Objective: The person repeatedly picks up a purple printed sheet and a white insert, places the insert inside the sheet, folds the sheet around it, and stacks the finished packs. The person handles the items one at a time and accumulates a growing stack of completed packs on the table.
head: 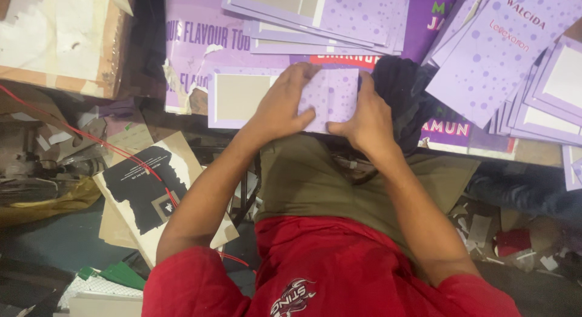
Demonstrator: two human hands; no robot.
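Item 1: my left hand [282,104], centre of the frame, lying palm down on a flat lilac carton blank [330,92] with darker dots. Fingers stretched and slightly spread across its left half, pressing it flat; nothing pinched.

Item 2: my right hand [364,120], just right of centre, on the same blank. Thumb pressed along the lower edge, fingers curled over the right edge, gripping the card there. The two hands nearly meet at the blank's lower edge.

Item 3: the lilac carton blank itself, centre of the frame, lying on the work surface, with a plain grey-beige panel [241,95] showing at its left end beyond my left hand.

Item 4: dark cloth [403,89], bunched, touching the right side of my right hand.

Item 5: loose stack of lilac blanks [339,20], top centre, fanned and overlapping.

Item 6: second stack of lilac blanks [515,68], upper right, tilted, spilling toward the right edge.

Item 7: purple printed sheet [200,44], torn at its left edge, under the work area, upper left of centre.

Item 8: black and white card [145,189], lower left, crossed by a red wire [91,138].

Item 9: cardboard box [66,38], upper left corner.

Item 10: my red shirt [327,268], bottom centre.
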